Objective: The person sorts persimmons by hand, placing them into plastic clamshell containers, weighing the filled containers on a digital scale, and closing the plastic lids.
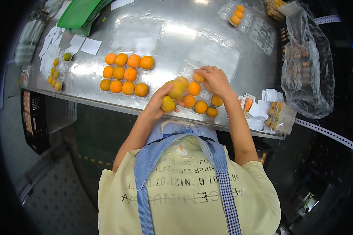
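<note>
My left hand point(157, 102) is closed around several oranges; a yellowish one point(168, 104) shows at the palm and others are blurred above it. My right hand point(215, 80) has its fingers closed on an orange point(199, 77) at the far side of a clear plastic tray point(204, 94). Several oranges point(193, 89) sit in this tray's cups, near the table's front edge. To the left, a second clear tray holds rows of oranges point(130, 74), its transparent lid point(139, 33) folded back flat on the table.
The metal table point(86, 74) carries white papers point(91, 46), a green tray point(79, 15) and yellowish fruit point(56, 73) at left. On the right lie packed fruit boxes point(275, 115) and a card point(247, 104). A plastic-wrapped crate point(306, 66) stands beyond the right edge.
</note>
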Available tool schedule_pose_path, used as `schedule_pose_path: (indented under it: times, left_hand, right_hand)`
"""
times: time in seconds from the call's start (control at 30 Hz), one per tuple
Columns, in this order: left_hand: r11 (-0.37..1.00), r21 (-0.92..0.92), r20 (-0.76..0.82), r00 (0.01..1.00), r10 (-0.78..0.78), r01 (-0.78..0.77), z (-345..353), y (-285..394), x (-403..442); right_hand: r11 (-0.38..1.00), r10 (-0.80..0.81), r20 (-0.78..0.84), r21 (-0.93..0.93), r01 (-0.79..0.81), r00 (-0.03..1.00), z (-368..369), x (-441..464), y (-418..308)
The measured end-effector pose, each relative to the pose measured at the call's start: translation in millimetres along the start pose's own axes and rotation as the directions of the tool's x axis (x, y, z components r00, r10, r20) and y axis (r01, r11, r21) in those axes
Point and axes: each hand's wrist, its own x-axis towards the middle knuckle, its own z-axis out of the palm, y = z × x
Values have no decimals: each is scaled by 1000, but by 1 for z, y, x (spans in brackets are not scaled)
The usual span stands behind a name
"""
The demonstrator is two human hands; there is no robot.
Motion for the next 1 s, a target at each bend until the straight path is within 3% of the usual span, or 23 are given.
schedule_pose_path:
  times: [0.2, 0.43, 0.47, 0.53, 0.6, 0.7, 0.73, 0.87, 0.97, 1.0]
  left_hand:
    - [966, -249, -2, 998, 66, -65, -10, -5, -20]
    - [893, -398, -191, 971, 145, -212, -11, -30, -64]
    - [904, -352, -220, 960, 173, -244, -14, -33, -70]
    - [882, -369, -216, 951, 224, -291, -20, -33, -82]
    - [865, -372, -213, 938, 275, -338, -31, -28, -91]
    - [830, -407, -205, 924, 324, -382, -52, -9, -97]
    - [823, -414, -210, 920, 330, -389, -61, 0, -99]
    - [853, -352, -213, 921, 327, -385, -128, 33, -110]
    - [867, -275, -195, 908, 372, -415, -185, 72, -129]
    - [868, -290, -213, 912, 351, -402, -197, 94, -142]
  right_hand:
    - [993, -115, 91, 1, 115, 989, -15, 13, 12]
    - [961, -272, 109, 74, 265, 956, -24, 28, 29]
    - [964, -258, 90, 90, 250, 962, -23, 28, 31]
    - [941, -149, 10, 307, 139, 989, -23, 25, 29]
    - [845, 9, 26, 534, -21, 1000, -21, 22, 25]
    - [348, 92, 73, 932, -101, 993, -15, 25, -8]
    - [281, 44, 99, 954, -107, 994, -14, 30, -19]
    - [239, 43, 37, 970, -46, 998, 6, 70, -95]
    - [93, 59, 28, 995, -33, 998, 36, 123, -171]
    - [107, 35, 52, 993, -56, 998, 44, 145, -198]
